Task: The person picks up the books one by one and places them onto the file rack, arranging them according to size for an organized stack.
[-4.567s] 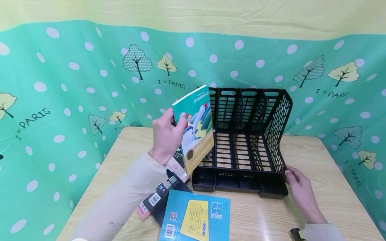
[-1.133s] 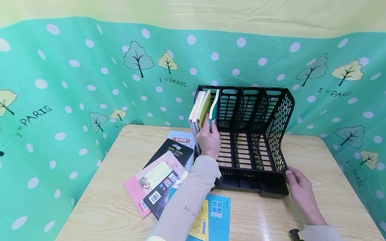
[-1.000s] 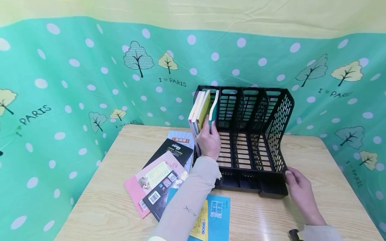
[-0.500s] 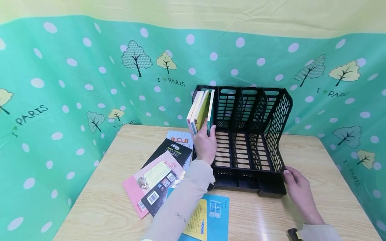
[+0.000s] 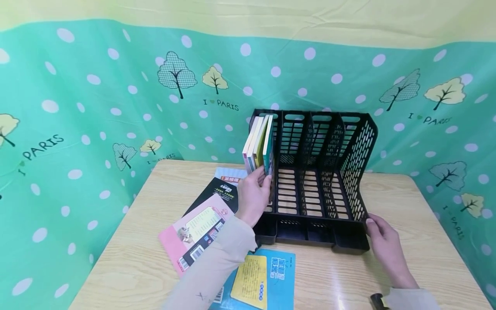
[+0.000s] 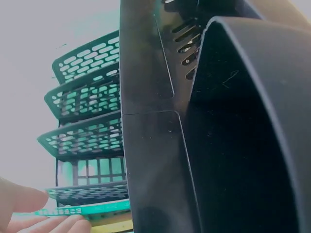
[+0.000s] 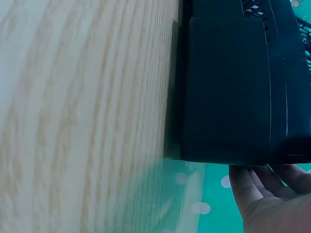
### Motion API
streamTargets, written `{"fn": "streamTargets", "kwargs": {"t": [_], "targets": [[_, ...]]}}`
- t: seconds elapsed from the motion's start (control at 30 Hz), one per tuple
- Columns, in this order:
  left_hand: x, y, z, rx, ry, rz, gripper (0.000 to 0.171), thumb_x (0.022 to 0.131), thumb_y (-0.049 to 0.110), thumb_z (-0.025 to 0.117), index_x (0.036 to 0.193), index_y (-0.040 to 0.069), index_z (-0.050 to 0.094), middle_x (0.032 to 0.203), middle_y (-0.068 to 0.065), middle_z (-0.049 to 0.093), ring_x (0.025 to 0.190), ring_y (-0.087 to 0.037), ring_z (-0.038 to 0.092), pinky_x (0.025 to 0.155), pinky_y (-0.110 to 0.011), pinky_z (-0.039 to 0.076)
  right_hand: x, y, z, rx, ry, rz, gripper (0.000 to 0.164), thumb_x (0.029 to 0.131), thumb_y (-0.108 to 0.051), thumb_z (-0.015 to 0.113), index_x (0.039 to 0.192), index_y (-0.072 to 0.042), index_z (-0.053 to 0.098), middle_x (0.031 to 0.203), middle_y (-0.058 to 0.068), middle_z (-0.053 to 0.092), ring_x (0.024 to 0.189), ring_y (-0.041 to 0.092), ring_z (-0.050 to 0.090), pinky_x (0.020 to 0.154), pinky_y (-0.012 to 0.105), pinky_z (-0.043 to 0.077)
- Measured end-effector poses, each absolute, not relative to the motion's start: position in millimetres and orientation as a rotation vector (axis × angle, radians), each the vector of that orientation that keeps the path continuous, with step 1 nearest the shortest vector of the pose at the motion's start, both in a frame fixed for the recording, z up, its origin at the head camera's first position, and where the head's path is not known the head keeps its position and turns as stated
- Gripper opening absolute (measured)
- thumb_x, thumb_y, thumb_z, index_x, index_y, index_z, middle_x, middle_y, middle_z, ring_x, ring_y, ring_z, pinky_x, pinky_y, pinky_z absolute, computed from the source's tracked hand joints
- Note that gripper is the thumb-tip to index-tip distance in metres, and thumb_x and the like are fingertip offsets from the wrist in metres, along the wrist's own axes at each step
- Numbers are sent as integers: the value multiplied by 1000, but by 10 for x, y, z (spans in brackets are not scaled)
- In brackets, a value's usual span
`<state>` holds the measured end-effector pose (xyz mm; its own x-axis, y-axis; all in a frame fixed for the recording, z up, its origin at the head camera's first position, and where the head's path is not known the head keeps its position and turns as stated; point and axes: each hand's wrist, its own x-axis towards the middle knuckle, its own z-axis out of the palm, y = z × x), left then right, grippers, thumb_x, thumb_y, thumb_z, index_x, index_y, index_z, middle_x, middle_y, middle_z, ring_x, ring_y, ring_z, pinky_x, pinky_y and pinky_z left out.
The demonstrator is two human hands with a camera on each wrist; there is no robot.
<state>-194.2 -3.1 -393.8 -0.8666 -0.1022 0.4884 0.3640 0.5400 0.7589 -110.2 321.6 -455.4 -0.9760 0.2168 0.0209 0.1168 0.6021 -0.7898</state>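
Head view: the teal paperback book [image 5: 269, 148] has shifted left in the black plastic rack [image 5: 321, 222], leftmost slot. I can't tell if the left hand [image 5: 252, 193] pinches it; the right hand [image 5: 388, 247] rests loose fingers against the rack.

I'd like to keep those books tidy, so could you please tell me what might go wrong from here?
The teal book might lean over, as a gap shows to its right. The left sleeve crosses over the black barcoded book and blue book and could catch them. The slotted book rack might shift if the right hand leaves its corner.
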Motion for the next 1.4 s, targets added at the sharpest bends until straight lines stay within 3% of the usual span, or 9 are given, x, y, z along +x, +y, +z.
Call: {"fn": "streamTargets", "kwargs": {"t": [0.13, 0.33, 0.6, 0.73, 0.8, 1.03, 1.4], "targets": [[-1866, -105, -3947, -247, -2347, -1291, 34, 91, 11, 65, 122, -2, 62, 110, -16, 68, 96, -21, 68, 77, -22, 55, -1102, 3201, -4563, -292, -2708, 1334, 53, 104, -33, 29, 137, 6, 43, 132, 30, 49, 116, 41, 53, 91, 51, 47], [-1710, -269, -3933, -328, -2491, -1315, 32, 91, 11, 65, 120, -3, 62, 111, -16, 68, 95, -20, 68, 77, -24, 55, -1099, 3201, -4563, -301, -2713, 1326, 53, 104, -33, 28, 137, 6, 44, 132, 29, 50, 117, 39, 52, 88, 40, 52], [-1560, -526, -3899, -293, -2675, -1363, 29, 92, 14, 64, 119, 1, 65, 111, -10, 69, 97, -16, 68, 79, -28, 56, -1104, 3199, -4572, -309, -2707, 1342, 54, 105, -34, 28, 138, 6, 42, 134, 29, 48, 119, 40, 50, 93, 52, 45], [-1535, -641, -3906, -284, -2716, -1342, 25, 91, 12, 64, 115, 3, 67, 107, -8, 70, 95, -16, 68, 79, -29, 56, -1117, 3205, -4577, -312, -2710, 1328, 53, 104, -34, 29, 137, 5, 44, 133, 28, 49, 117, 38, 52, 87, 37, 52], [-1517, -686, -3906, -287, -2748, -1356, 26, 91, 14, 65, 115, 4, 67, 106, -7, 70, 94, -17, 68, 78, -29, 56, -1116, 3205, -4580, -315, -2710, 1321, 53, 104, -34, 29, 137, 6, 44, 132, 28, 50, 116, 38, 52, 86, 36, 53], [-1427, -789, -3872, -368, -2941, -1395, 30, 92, 19, 65, 118, 5, 65, 109, -7, 69, 93, -16, 67, 79, -31, 56, -1099, 3194, -4584, -329, -2693, 1350, 54, 105, -33, 27, 138, 7, 41, 133, 31, 47, 115, 43, 52, 92, 57, 44], [-1286, -929, -3974, -530, -3094, -1296, 33, 90, 18, 66, 119, 0, 64, 104, -8, 69, 90, -15, 66, 78, -31, 56, -1104, 3187, -4583, -334, -2695, 1342, 55, 105, -33, 27, 138, 7, 41, 133, 31, 47, 115, 44, 52, 92, 58, 44]]}}
